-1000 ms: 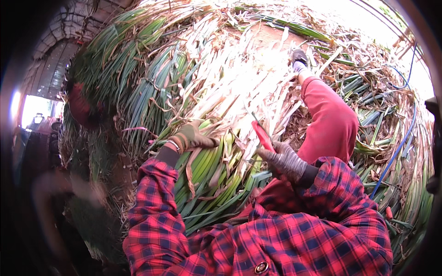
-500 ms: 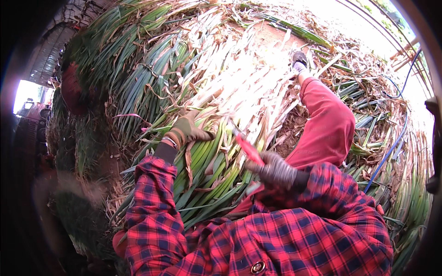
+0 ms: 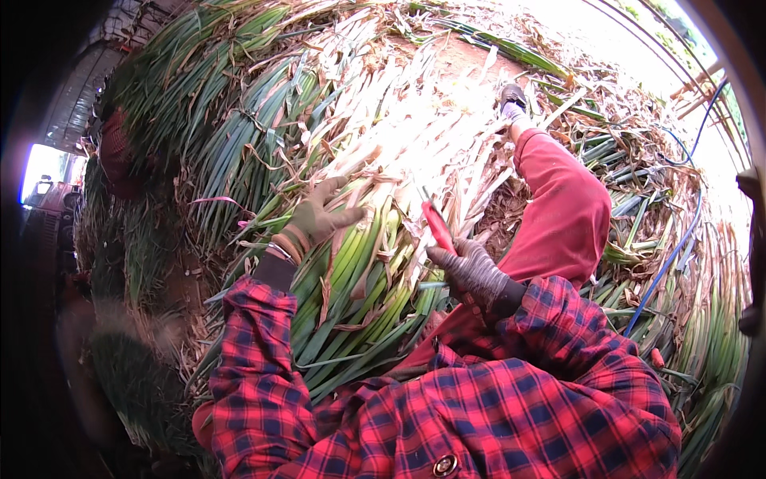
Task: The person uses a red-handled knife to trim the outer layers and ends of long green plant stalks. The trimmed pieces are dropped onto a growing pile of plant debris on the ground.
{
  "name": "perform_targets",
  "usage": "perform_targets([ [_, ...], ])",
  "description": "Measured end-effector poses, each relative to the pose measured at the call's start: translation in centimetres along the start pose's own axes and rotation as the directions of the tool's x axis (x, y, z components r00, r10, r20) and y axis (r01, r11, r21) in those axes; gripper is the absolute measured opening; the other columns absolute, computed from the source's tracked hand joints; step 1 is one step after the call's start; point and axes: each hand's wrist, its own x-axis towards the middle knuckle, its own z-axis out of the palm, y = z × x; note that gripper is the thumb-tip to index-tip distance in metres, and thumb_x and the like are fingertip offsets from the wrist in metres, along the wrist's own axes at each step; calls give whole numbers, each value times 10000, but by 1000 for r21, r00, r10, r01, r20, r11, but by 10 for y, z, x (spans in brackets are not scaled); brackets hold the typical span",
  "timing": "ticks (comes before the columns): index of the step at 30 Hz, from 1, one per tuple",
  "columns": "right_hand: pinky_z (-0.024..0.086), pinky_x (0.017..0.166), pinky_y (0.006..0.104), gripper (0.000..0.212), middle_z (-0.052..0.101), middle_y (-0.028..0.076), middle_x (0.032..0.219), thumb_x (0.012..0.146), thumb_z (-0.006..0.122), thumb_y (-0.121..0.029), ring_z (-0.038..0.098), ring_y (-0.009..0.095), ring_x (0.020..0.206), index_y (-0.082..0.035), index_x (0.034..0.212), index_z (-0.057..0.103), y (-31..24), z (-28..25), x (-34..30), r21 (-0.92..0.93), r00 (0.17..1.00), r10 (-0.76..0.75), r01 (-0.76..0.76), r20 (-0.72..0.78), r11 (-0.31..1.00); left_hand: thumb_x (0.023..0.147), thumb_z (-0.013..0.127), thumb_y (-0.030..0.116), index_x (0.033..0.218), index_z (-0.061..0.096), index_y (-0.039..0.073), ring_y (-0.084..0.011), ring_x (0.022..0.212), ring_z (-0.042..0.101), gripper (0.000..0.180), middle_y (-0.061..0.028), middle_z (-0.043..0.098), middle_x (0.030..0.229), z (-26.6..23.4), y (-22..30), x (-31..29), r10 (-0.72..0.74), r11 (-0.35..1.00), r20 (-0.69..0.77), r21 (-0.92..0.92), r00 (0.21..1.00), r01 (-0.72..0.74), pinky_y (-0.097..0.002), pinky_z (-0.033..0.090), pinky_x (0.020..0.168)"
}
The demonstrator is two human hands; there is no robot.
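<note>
Green leaf pile (image 3: 171, 112) at far left, heaped high, long blades drooping. Then a thin pink strip (image 3: 219, 199) lying across leaves. Next, left hand (image 3: 311, 223) in an olive glove: fingers spread, thumb well out, clamped on nothing. Placed at the upper-left edge of the green stalks (image 3: 351, 275); can't tell if pressing or just above. Stalks fanned right in front of the torso, paler toward the top, darker green toward the lap, with loose brown leaves mixed in.

Risk: spread fingers, so no real hold on the bundle. If nudged, could splay and tangle with the pale dry leaves (image 3: 447, 148) beyond.

Right of the stalks: red-handled tool (image 3: 437, 227), closed up in right hand (image 3: 475, 271), grey glove wrapped around the lower handle. Thin tip, angled up and left; can't tell exact type. Hands apart, not touching.

Bigger risk: bare tip on the side toward the open left hand. Could nick the olive glove if swung across too fast, or if slipping on smooth leaves.

Further right: red trouser leg (image 3: 562, 203), bent, near the right hand. Could get caught by a wide backswing. Far right: blue cord (image 3: 670, 259) over the pile, possible snag if shifting that leg outward.
</note>
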Motion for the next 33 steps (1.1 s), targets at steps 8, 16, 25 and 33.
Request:
perform_targets([
  [8, 329, 353, 259, 423, 478, -8, 552, 860, 672, -435, 434, 84, 407, -32, 946, 575, -6, 9, 1, -20, 999, -25, 25, -24, 999, 626, 818, 351, 1342, 401, -59, -292, 1080, 586, 924, -221, 589, 1198, -4, -17, 9, -135, 976, 44, 178, 990, 126, -337, 454, 953],
  [16, 346, 397, 249, 407, 496, -29, 589, 856, 680, -430, 444, 67, 450, -40, 939, 597, 13, -6, -8, -246, 994, -100, 108, 43, 963, 530, 872, 412, 1457, 268, 131, -364, 1263, 446, 1142, -219, 424, 1390, 51, 49, -15, -234, 687, -62, 696, 970, 210, -419, 390, 1041],
  [25, 349, 394, 257, 446, 529, 2, 625, 836, 702, -422, 452, 86, 444, -17, 1003, 616, 26, -10, -2, -242, 986, -169, 165, 4, 956, 690, 757, 234, 1492, 173, 222, -358, 1194, 516, 992, -188, 425, 1386, 70, 75, -23, -328, 542, -101, 794, 939, 274, -445, 465, 949],
  [33, 382, 359, 283, 486, 527, 26, 587, 812, 696, -491, 475, 131, 408, -24, 824, 564, -18, -38, 89, -154, 941, -189, 151, -280, 977, 642, 802, 293, 1487, 186, 230, -364, 1246, 470, 1047, -205, 425, 1379, 66, 68, -20, -355, 584, -86, 757, 931, 293, -449, 431, 1001],
])
